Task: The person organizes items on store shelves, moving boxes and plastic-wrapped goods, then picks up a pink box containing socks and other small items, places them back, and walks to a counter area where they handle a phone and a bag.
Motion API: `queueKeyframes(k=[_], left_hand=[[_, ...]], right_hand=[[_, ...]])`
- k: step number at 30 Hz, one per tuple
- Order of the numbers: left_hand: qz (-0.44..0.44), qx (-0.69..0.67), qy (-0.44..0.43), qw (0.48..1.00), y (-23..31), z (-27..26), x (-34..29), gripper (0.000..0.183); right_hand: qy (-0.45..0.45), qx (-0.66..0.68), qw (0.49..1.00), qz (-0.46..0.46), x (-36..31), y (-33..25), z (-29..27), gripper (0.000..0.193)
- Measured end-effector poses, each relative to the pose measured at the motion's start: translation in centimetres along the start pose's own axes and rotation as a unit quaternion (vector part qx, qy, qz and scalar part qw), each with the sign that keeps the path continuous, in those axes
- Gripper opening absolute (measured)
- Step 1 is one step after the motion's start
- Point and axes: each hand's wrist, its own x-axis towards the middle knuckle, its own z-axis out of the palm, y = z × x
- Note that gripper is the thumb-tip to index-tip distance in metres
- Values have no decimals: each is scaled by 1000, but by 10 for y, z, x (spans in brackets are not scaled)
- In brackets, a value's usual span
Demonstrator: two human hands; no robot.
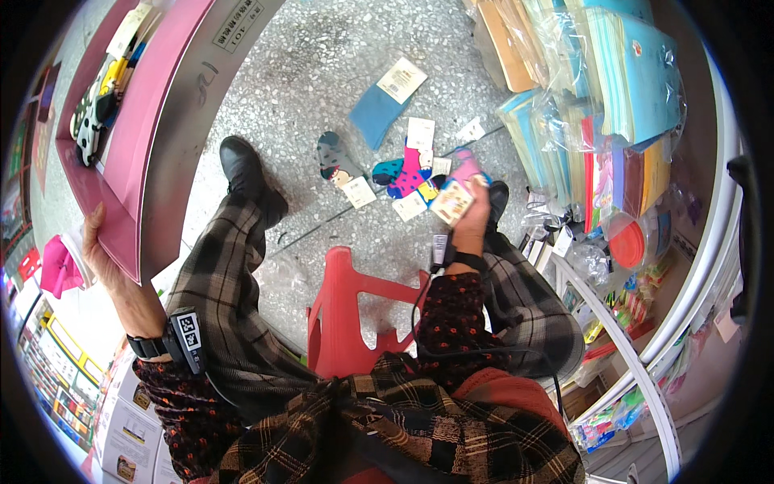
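Observation:
My left hand (101, 250) rests on the near corner of a pink tray-like shelf (145, 121) that has a grey metal edge. My right hand (470, 218) reaches down toward the floor and grips a pair of socks with a white card tag (453, 200). Several more tagged sock pairs lie on the speckled floor just beyond it: a blue pair (379, 109), a grey one with a cartoon face (334, 161), and a pink and teal patterned pair (407, 173). A red plastic stool (347, 315) stands between my legs.
Bagged stacks of coloured paper and goods (597, 89) fill the right side, behind a white metal rack rail (621, 339). Patterned socks (97, 105) lie in the pink shelf. Cardboard boxes (121, 419) stand at lower left. My black shoes (242, 165) are on the floor.

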Motion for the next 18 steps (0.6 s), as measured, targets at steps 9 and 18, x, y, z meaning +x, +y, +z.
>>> queueKeyframes(k=[9, 18], left_hand=[[2, 20, -1, 1000, -6, 1, 3, 43], [-1, 42, 29, 999, -7, 15, -12, 40]], right_hand=[[-207, -605, 768, -30, -14, -19, 19, 25], [-407, -785, 219, -412, 51, 10, 98, 19]])
